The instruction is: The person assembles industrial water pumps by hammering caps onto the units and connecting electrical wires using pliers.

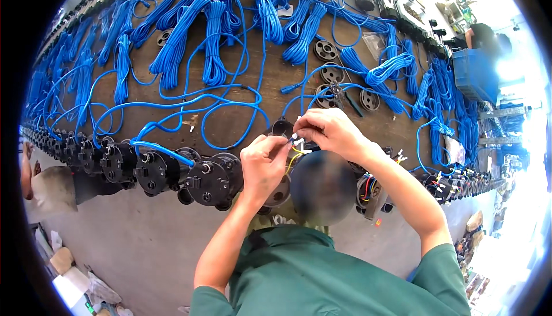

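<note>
At the near edge of the workbench, my left hand (265, 164) pinches a thin wire between thumb and fingertips. Meeting it from the right, my right hand (332, 131) has its fingers closed at a small white connector (295, 137). Just below the fingertips run yellow wires (294, 158), coming up from an opened unit that is largely hidden. A black round motor housing (214, 181) with a flat end cap lies left of my left hand. Pliers (348, 99) with dark handles rest beyond my right hand, by grey pulley wheels (332, 73).
Bundled blue cables (214, 46) cover the far side of the brown bench (172, 66). A loose blue cable (221, 103) loops across the middle. More black motors (118, 161) line the near edge. A blue crate (476, 74) stands at the right, near another person (483, 37); another person's arm shows far left.
</note>
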`<act>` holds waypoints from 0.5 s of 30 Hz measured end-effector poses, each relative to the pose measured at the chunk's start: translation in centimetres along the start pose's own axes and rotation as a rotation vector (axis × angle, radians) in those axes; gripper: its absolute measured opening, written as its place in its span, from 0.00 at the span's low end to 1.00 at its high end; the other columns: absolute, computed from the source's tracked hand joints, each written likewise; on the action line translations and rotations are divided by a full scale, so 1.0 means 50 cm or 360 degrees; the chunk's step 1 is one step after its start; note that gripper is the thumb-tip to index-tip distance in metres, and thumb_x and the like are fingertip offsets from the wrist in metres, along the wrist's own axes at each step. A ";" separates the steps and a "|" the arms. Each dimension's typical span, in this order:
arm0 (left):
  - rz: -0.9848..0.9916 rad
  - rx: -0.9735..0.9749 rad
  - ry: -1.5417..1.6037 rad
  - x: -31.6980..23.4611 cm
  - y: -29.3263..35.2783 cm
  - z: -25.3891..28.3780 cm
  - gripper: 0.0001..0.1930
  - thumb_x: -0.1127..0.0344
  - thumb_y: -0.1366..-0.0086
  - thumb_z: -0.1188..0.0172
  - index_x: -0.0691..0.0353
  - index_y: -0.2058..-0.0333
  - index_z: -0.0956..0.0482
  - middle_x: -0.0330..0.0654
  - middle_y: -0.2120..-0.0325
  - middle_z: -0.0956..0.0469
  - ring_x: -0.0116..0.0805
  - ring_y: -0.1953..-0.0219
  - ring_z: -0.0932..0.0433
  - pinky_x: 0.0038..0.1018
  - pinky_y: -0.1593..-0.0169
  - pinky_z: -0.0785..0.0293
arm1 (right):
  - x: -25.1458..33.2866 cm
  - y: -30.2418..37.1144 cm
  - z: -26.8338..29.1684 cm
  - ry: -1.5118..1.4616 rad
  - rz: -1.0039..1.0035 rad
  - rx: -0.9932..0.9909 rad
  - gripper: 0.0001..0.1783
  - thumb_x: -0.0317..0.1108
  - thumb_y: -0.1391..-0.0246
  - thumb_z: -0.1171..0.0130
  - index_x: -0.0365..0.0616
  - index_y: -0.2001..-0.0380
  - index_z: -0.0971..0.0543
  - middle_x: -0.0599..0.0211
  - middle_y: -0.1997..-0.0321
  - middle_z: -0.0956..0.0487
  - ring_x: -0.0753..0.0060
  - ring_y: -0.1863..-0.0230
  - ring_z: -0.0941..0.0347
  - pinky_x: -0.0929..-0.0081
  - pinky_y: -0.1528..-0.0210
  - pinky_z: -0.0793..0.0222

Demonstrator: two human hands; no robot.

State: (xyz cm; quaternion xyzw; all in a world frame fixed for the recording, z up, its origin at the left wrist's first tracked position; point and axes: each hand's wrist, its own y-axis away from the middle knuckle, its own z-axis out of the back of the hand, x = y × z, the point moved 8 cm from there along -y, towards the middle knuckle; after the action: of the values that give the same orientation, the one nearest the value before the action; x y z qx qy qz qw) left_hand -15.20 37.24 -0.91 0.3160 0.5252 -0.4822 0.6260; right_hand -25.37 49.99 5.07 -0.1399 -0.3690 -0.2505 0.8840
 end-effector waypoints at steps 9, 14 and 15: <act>-0.0163 -0.0122 0.0005 -0.024 -0.002 0.008 0.04 0.77 0.42 0.31 0.67 0.67 0.15 0.48 0.75 0.18 0.38 0.75 0.19 0.31 0.69 0.25 | -0.021 -0.007 -0.061 0.0371 -0.0308 -0.0162 0.20 0.44 0.37 0.42 0.40 0.75 0.17 0.50 0.72 0.17 0.42 0.64 0.18 0.49 0.61 0.22; 0.0194 -0.0101 0.0360 0.025 -0.002 -0.002 0.02 0.78 0.33 0.33 0.71 0.64 0.16 0.39 0.72 0.14 0.21 0.69 0.18 0.18 0.64 0.24 | 0.022 0.038 0.003 0.0242 -0.0694 0.0077 0.28 0.53 0.31 0.46 0.39 0.72 0.15 0.47 0.68 0.16 0.41 0.61 0.17 0.50 0.60 0.22; 0.0211 -0.0095 0.0434 0.018 -0.003 -0.002 0.03 0.77 0.33 0.32 0.71 0.62 0.16 0.37 0.71 0.15 0.20 0.69 0.19 0.17 0.64 0.25 | 0.028 0.079 0.052 0.0307 -0.0691 -0.0142 0.27 0.52 0.31 0.44 0.39 0.70 0.15 0.49 0.68 0.15 0.44 0.62 0.17 0.52 0.61 0.22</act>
State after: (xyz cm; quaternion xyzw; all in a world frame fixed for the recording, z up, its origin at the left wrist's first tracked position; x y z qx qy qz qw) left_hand -15.42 37.05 -1.77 0.3936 0.5974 -0.3766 0.5885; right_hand -23.88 53.95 7.59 -0.0716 -0.2929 -0.4629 0.8336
